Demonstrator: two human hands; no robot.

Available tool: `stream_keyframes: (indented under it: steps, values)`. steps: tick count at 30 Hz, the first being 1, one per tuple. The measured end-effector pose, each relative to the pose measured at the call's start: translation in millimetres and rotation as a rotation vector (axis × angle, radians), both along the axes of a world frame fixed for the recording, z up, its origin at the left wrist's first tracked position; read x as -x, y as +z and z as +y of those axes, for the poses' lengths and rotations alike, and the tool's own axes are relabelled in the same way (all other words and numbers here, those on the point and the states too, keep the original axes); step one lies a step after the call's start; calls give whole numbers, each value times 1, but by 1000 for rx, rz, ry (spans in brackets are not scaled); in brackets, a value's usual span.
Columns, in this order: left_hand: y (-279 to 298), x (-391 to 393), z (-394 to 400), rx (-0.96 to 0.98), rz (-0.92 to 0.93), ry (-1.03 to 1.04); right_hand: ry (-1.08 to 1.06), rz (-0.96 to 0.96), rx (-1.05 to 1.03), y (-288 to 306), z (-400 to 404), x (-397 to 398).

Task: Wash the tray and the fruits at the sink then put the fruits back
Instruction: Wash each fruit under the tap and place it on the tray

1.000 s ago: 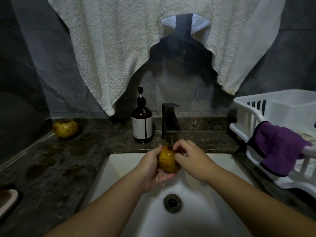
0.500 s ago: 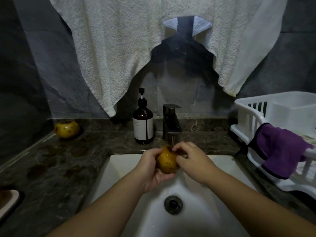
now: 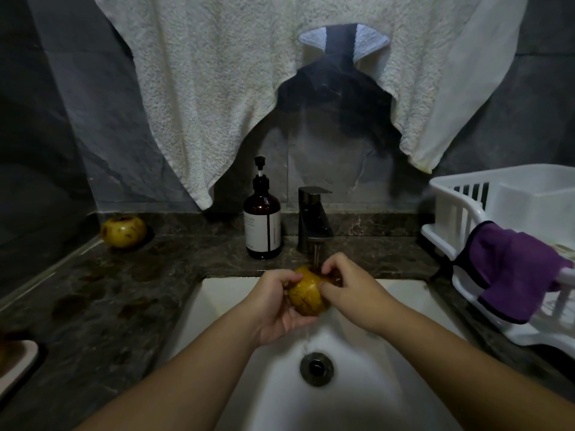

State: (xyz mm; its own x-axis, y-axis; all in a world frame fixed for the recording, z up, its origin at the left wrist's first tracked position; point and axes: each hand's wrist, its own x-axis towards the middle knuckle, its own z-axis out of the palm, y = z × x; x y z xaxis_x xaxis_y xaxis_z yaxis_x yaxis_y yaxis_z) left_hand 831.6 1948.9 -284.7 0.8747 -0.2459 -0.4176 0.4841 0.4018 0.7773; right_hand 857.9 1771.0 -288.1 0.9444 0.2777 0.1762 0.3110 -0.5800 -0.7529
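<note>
Sink first, since I place everything off it: its white basin fills the near view, drain low in the middle. Over the basin's back half I have both hands on one yellow-brown fruit, right under the running tap. My left hand cups it from below and from the left, fingers curled round it; my right hand pinches it from the right, fingertips and thumb on the wet skin. Water runs off it toward the drain.

I judge this the fruit-washing step, with more to do: a second fruit sits on the desk well left of the sink, by the wall. I cannot say whether it is washed. At the near left edge, left of the sink, a pale rim shows that may be the tray; too little shows to be sure.

Risks as I see them: the skin looks slick, so a loose pinch could drop the fruit into the basin and bruise it. Just behind the sink, left of the tap, the soap bottle stands near my left knuckles and could be knocked. Right of the sink, the white rack with a purple cloth crowds any sideways swing.
</note>
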Motion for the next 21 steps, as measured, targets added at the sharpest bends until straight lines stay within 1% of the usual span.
stream_keyframes:
  steps: [2, 4, 6, 7, 9, 11, 14, 16, 18, 21]
  values:
    - [1, 1, -1, 35, -4, -5, 35, 34, -14, 0, 0, 2]
    - [3, 2, -4, 70, 3, -45, 86, 48, 23, 0, 2, 5]
    - [3, 3, -6, -2, -5, -104, 58, 43, 11, -1, 4, 5]
    - [2, 4, -7, -66, -21, -119, 38, 68, -51, -1, 4, 5]
    - [0, 3, -8, -170, -86, -92, 31, 176, -225, 0, 4, 4]
    - [-2, 2, -8, -205, -145, -36, 18, 280, -306, 1, 6, 5]
    - [0, 3, -11, -187, -147, -16, -28, 297, -323, 1, 14, 5]
    - [3, 5, -12, -151, -124, 7, -15, 256, -337, -2, 17, 3]
    - [4, 6, -13, -129, -115, 7, 9, 240, -306, -4, 16, 2]
    - [3, 6, -17, -148, -123, -22, -76, 315, -299, 1, 16, 3]
